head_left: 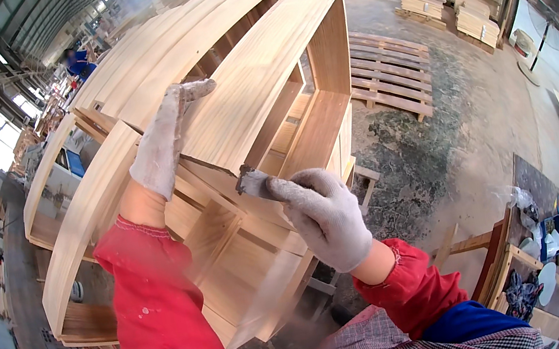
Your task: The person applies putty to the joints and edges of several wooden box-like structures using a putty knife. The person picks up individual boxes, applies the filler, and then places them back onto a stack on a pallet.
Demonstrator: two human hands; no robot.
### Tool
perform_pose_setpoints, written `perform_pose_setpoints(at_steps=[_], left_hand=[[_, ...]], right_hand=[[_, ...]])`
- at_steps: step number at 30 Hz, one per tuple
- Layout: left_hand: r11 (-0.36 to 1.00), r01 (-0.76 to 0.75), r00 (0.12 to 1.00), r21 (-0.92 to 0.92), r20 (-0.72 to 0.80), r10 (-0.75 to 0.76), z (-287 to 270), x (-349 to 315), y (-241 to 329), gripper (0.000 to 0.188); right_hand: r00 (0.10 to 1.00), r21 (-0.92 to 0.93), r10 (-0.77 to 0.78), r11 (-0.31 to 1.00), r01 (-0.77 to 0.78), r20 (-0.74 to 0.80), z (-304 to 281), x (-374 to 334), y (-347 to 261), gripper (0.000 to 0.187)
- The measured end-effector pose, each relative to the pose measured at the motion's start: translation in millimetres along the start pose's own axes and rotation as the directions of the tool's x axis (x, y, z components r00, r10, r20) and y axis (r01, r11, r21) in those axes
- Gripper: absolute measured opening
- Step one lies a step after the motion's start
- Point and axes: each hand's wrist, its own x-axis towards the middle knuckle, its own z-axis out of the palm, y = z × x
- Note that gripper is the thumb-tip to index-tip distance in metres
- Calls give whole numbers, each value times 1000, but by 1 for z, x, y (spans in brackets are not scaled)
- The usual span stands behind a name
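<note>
- Your left hand (164, 138) wears a pale glove; it is uncurled, and a digit stretches out to your right.
- Your left wrist (144, 207) shows bare between glove and cuff.
- Your left forearm (158, 310), red-sleeved, runs forward and away from you — nearly straight in line with the hand.
- Your right hand (331, 221), also gloved, is curled in a firm grip, back of the hand uppermost.
- Your right wrist (374, 265) is bare too.
- Your right forearm (415, 292) slants forward and leftward, nearer your body — its sleeve red, then blue.

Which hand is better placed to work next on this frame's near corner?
Probably the right hand: it holds a small tool at that corner, while the left hand rests on the frame.
</note>
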Motion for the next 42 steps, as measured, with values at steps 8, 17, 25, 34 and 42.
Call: perform_pose_setpoints(at_steps=[8, 17, 25, 34, 42], left_hand=[[999, -40, 999, -4, 16, 40, -2, -2, 2, 57], [996, -55, 998, 69, 0, 55, -1, -1, 0, 56], [998, -36, 999, 52, -9, 36, 2, 0, -1, 56], [994, -57, 998, 98, 4, 57, -1, 0, -1, 57], [998, -43, 998, 43, -34, 44, 4, -2, 3, 58]], right_hand=[[998, 136, 65, 989, -64, -3, 5, 0, -3, 40], [999, 228, 53, 972, -54, 12, 9, -1, 1, 44], [998, 237, 63, 969, -68, 29, 6, -4, 1, 44], [999, 227, 24, 973, -31, 35, 4, -3, 5, 44], [995, 112, 61, 991, -69, 77, -17, 5, -10, 45]])
